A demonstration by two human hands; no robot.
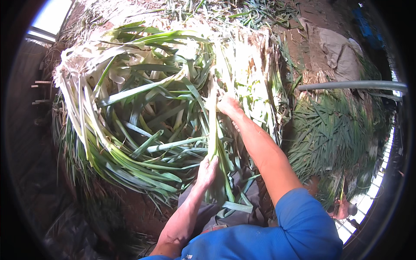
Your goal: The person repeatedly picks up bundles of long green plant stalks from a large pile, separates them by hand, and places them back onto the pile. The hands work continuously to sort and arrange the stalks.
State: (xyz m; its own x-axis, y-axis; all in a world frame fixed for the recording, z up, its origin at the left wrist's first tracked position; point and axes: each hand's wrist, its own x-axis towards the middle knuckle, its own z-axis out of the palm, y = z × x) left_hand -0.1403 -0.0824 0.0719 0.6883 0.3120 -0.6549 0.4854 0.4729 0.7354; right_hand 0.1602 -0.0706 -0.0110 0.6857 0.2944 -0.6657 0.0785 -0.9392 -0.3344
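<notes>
My left hand [207,171] is closed round the lower green part of a leek [212,130] in front of my lap. Farther up, near the leek's pale end, my right hand [228,105] is also closed on it; glare washes out the fingertips there. The stalk runs roughly upright between both hands, and its green leaves hang down over my lap. To the left lies a big heap of leeks [143,93], white ends mostly toward the outer left and green leaves curling inward. Close beyond my right hand is a brightly lit pile of leek stalks [251,69].
Another stack of green leeks [329,130] lies on the right, with a grey metal pipe [351,86] across it. Behind it is a beige cloth [340,50]. Loose leaf scraps [251,13] cover the ground at the back. A dark wall [26,99] stands at left.
</notes>
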